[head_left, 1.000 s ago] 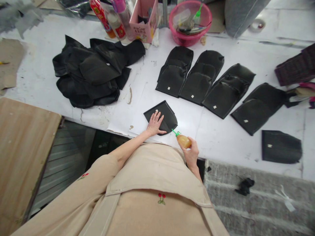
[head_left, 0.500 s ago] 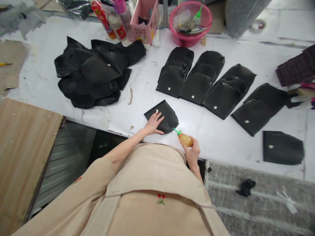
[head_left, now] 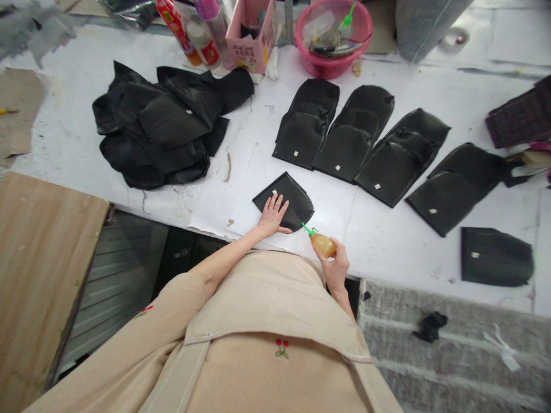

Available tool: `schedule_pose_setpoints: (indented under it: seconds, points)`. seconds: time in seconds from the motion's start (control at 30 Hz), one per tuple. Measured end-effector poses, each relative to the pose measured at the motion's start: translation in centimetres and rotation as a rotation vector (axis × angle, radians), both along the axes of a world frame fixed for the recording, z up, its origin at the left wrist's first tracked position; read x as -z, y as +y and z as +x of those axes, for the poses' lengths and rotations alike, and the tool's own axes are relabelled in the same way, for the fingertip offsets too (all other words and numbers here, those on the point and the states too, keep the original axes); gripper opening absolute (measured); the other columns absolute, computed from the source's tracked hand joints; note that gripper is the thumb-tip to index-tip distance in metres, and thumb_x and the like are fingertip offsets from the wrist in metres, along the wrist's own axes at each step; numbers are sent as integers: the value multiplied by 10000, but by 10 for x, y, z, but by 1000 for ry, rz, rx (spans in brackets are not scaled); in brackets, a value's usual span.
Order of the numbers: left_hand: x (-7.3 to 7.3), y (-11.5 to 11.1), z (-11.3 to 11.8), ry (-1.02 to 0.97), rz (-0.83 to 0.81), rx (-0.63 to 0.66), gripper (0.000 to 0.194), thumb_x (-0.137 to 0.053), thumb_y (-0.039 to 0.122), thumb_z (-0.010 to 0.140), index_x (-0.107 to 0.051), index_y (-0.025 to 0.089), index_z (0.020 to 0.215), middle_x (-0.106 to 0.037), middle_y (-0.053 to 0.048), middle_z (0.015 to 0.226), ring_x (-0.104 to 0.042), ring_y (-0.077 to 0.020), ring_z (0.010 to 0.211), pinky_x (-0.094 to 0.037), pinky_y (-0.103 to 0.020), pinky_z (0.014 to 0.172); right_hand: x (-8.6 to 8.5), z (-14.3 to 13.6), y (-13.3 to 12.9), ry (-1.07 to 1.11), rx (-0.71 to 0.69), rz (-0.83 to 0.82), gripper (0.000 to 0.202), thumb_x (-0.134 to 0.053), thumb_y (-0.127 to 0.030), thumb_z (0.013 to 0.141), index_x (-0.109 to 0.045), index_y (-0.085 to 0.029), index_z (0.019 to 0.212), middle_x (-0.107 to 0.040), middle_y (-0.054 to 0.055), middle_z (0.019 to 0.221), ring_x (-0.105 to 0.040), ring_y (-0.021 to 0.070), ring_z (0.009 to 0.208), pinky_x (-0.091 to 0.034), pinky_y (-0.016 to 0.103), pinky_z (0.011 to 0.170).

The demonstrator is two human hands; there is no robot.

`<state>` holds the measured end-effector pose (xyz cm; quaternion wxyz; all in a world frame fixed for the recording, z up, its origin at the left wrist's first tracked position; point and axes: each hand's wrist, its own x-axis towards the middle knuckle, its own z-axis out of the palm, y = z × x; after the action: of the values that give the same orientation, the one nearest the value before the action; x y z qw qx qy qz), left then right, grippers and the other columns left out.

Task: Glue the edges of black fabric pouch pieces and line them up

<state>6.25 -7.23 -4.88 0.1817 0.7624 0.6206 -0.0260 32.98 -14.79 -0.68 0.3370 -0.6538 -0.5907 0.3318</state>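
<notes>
A black leather-like piece (head_left: 297, 198) with a small pale sticker lies on the white-covered table near its front edge. My left hand (head_left: 273, 217) rests flat on it, fingers spread. In my right hand (head_left: 337, 265) is a squeeze bottle (head_left: 322, 245) of amber liquid, probably glue, tilted with its thin green nozzle at the piece's lower right edge. Whether the nozzle tip touches the edge I cannot tell. To the left is a heap of similar black pieces (head_left: 167, 126).
Overlapping black pieces (head_left: 355, 135) lie in a slanting row to the right, and a single one (head_left: 495, 256) lies near the right front edge. A pink basin (head_left: 333, 66) of tools, a pink box (head_left: 252, 49) and bottles (head_left: 202, 43) stand at the back. A wooden board (head_left: 47, 264) is at left.
My left hand has shifted slightly to the right on the black piece. The bottle's nozzle has moved a little left along the piece's edge.
</notes>
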Motion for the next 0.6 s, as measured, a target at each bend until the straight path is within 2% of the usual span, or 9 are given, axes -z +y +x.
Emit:
schedule_pose_setpoints:
  seconds: [0.27,0.5,0.6]
  points:
    - [0,1,6,39,9,-19,1148,-734,699,670,-325,76,1542,-214,-262,1615,-110,-418,1514,-84,-566,1214,-2,-3,-4,-2,-27,-8,525,-699,-529,816,-599,-200,1213,-674,103,1118,-635,261,999,-535,413,846]
    - [-9,5,-3,56,-42,91,1205,-795,666,615,-311,72,1545,-187,-281,1614,-99,-437,1510,-100,-577,1206,2,-1,-4,3,-21,-6,536,-708,-539,806,-598,-201,1207,-676,111,1132,-637,268,1009,-547,425,838]
    - [-11,5,-5,51,-50,97,1196,-800,650,621,-309,72,1546,-184,-284,1614,-103,-436,1510,-103,-572,1207,2,-3,-6,-2,-54,-15,529,-707,-538,808,-601,-205,1205,-680,109,1122,-639,268,1007,-546,432,848]
